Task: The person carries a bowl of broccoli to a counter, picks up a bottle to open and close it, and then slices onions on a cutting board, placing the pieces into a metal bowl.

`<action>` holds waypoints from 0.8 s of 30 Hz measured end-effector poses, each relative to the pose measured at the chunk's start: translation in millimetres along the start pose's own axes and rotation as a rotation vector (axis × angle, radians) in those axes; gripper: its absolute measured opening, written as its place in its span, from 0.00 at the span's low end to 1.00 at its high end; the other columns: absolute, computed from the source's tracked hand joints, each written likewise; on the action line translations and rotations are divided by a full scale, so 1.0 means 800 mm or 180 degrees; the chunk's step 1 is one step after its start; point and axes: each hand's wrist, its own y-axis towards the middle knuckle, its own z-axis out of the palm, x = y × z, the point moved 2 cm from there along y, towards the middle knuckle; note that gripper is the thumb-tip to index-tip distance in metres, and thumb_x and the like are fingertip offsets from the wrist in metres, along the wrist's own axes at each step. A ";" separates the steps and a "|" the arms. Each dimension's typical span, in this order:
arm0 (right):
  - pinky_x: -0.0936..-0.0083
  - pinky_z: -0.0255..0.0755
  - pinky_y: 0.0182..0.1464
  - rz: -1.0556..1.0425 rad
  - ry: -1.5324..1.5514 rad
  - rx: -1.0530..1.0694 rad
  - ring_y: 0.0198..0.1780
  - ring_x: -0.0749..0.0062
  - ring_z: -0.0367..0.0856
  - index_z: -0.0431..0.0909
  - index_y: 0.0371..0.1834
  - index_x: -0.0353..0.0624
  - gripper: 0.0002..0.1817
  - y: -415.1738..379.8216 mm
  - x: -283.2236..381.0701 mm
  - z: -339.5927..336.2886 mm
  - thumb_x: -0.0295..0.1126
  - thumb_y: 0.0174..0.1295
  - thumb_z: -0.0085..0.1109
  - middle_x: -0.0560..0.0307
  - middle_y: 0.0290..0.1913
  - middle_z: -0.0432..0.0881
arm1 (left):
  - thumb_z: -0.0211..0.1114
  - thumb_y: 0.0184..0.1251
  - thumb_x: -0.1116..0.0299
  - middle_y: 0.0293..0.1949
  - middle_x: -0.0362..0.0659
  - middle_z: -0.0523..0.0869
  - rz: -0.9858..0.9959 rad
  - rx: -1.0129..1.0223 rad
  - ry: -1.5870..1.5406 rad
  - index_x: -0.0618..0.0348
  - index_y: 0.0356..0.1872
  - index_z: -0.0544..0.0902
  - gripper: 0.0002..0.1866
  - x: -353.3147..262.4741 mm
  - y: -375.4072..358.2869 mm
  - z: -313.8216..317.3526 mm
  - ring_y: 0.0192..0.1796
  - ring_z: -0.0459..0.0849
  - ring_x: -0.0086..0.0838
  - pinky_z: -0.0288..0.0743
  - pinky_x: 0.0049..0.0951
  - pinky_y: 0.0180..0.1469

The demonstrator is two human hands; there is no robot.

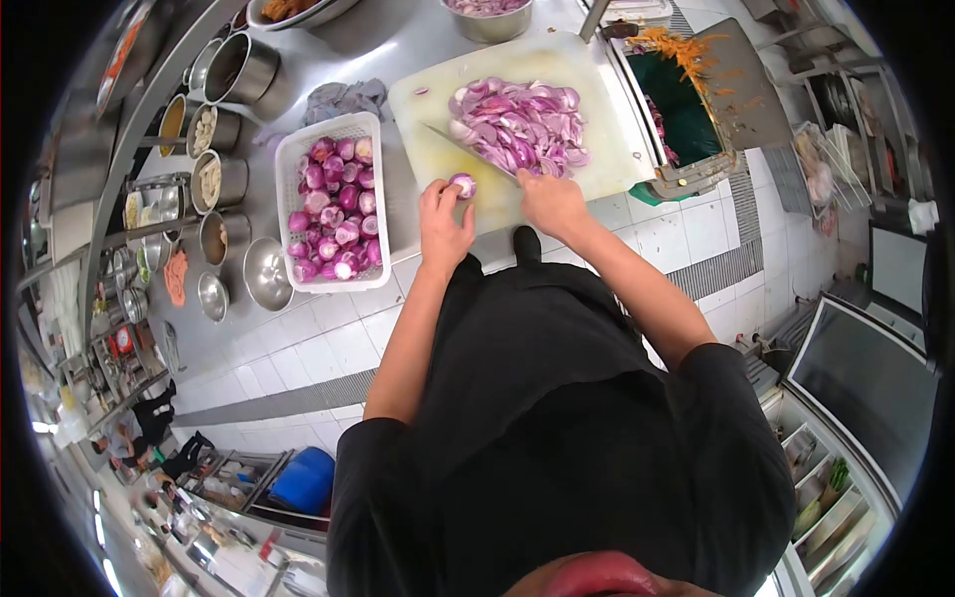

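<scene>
My right hand is closed round the handle of a knife, whose blade points up and left over the white cutting board. Beside a peeled red onion at the board's near edge is my left hand, its fingertips at the onion's left side and its thumb below it. A heap of sliced red onion covers the board's middle, just beyond the blade. To the left, a white plastic basket holds several whole peeled red onions.
A grey cloth lies behind the basket. Metal pots and bowls line the counter's left. Right of the board is a bin with a green liner and orange peelings. Several people are in the lower left background.
</scene>
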 end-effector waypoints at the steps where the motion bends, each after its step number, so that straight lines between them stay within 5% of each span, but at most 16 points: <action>1: 0.49 0.84 0.38 0.0028 -0.0087 -0.0021 0.34 0.43 0.91 0.78 0.50 0.40 0.12 -0.002 0.008 -0.005 0.29 0.66 0.53 0.40 0.30 0.88 | 0.75 0.58 0.78 0.55 0.51 0.82 -0.0081 -0.0049 -0.0097 0.61 0.51 0.81 0.19 0.001 -0.006 0.001 0.58 0.82 0.49 0.78 0.42 0.58; 11: 0.53 0.84 0.38 -0.0177 -0.0092 0.0265 0.34 0.47 0.91 0.78 0.50 0.38 0.11 -0.029 0.036 -0.005 0.25 0.66 0.52 0.44 0.30 0.89 | 0.69 0.59 0.83 0.51 0.53 0.81 -0.0215 0.0027 -0.0487 0.61 0.48 0.80 0.16 -0.008 0.009 0.017 0.54 0.80 0.53 0.76 0.46 0.57; 17: 0.48 0.83 0.39 -0.0344 0.0390 -0.0217 0.36 0.42 0.91 0.75 0.50 0.37 0.12 0.025 0.025 0.030 0.29 0.66 0.56 0.37 0.32 0.88 | 0.71 0.61 0.80 0.52 0.53 0.82 -0.0032 0.0117 -0.0280 0.62 0.49 0.80 0.15 -0.014 0.025 0.022 0.55 0.81 0.52 0.75 0.45 0.60; 19: 0.46 0.83 0.41 0.0082 0.0473 0.0107 0.39 0.41 0.91 0.72 0.52 0.38 0.15 0.032 0.018 0.021 0.29 0.64 0.59 0.37 0.35 0.89 | 0.69 0.64 0.79 0.53 0.53 0.81 -0.0535 0.0179 -0.0383 0.61 0.54 0.82 0.17 -0.019 0.033 0.029 0.57 0.79 0.52 0.74 0.47 0.61; 24: 0.52 0.84 0.37 -0.0263 0.0350 -0.0149 0.36 0.43 0.92 0.69 0.55 0.41 0.17 0.033 0.006 0.011 0.26 0.63 0.59 0.40 0.34 0.89 | 0.64 0.70 0.76 0.55 0.53 0.79 -0.0110 0.0076 0.0241 0.54 0.66 0.80 0.23 -0.018 0.038 0.048 0.57 0.77 0.52 0.76 0.49 0.60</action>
